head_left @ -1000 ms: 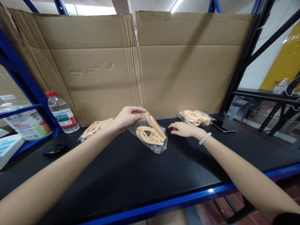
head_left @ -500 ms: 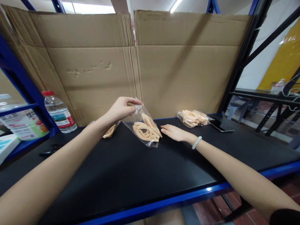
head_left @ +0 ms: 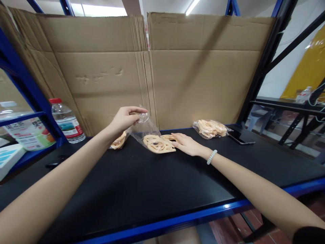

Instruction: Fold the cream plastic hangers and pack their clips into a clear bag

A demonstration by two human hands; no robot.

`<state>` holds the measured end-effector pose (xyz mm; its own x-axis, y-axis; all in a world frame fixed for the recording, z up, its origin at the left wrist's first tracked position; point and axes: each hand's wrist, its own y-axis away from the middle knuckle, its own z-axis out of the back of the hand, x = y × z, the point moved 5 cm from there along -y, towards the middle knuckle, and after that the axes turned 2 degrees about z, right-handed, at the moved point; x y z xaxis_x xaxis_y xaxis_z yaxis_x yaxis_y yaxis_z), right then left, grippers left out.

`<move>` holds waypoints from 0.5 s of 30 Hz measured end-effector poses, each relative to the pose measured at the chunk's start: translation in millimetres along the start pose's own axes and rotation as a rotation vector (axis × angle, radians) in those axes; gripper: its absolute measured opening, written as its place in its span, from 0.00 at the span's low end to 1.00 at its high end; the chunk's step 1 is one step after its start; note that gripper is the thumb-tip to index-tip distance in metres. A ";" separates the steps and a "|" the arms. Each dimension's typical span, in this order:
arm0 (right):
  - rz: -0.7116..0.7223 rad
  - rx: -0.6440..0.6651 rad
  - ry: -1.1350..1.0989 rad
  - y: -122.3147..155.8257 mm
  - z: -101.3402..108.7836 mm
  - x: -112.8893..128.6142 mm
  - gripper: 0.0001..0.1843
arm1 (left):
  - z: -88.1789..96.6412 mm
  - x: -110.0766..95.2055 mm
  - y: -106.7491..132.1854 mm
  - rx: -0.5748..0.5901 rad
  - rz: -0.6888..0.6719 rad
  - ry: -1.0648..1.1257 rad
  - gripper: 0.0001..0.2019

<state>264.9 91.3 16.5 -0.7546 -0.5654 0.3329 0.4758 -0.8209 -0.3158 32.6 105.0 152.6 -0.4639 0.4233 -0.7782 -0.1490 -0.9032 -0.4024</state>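
Fingers of the left hand (head_left: 125, 118) are pinched on the top edge of a clear plastic bag (head_left: 144, 130), holding that end up just left of the frame's centre. The bag's lower end droops to the black shelf top (head_left: 152, 189). A flat bunch of peach-coloured loop pieces (head_left: 158, 144) lies right at its mouth, half in and half out as far as I can tell through the clear film. The right hand (head_left: 186, 144) lies flat and relaxed, fingers stretched out and gripping nothing, with its fingertips touching the right edge of those pieces. There's a pale beaded bracelet (head_left: 211, 157) on that wrist.

As for progress, I'd say this bag is mid-way: the pieces are at the opening, the bag isn't lying flat and it isn't let go yet. Another filled bag (head_left: 210, 128) sits right of centre against the cardboard backing (head_left: 203, 78), next to a dark phone (head_left: 240, 136), so that one looks finished with. A third bag of the same pieces (head_left: 118, 141) peeks out behind the left wrist, mostly hidden. So my guess is one in hand and two lying aside. Whether they're being filled or emptied I honestly can't tell.

Over at the left edge there's a water bottle with a red cap (head_left: 66, 121) and a small dark object (head_left: 57, 161) on the shelf.
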 end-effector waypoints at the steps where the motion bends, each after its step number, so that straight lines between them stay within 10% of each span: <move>1: 0.011 0.002 0.005 0.2 0.1 1.5 0.33 | 0.9 -0.1 -0.2 -0.011 -0.006 0.020 0.21; 8: 0.036 0.028 0.034 2.2 1.7 6.1 0.31 | 18.8 -15.2 0.0 -0.093 -0.084 0.077 0.21; 15: 0.063 0.003 0.058 2.1 3.6 7.0 0.26 | 92.6 -14.2 -11.8 -0.321 -0.202 -0.042 0.26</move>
<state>262.3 85.3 21.4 -0.7483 -0.6102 0.2604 0.5243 -0.7844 -0.3315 -39.9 103.1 213.0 -0.4892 0.5810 -0.6505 0.0373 -0.7312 -0.6811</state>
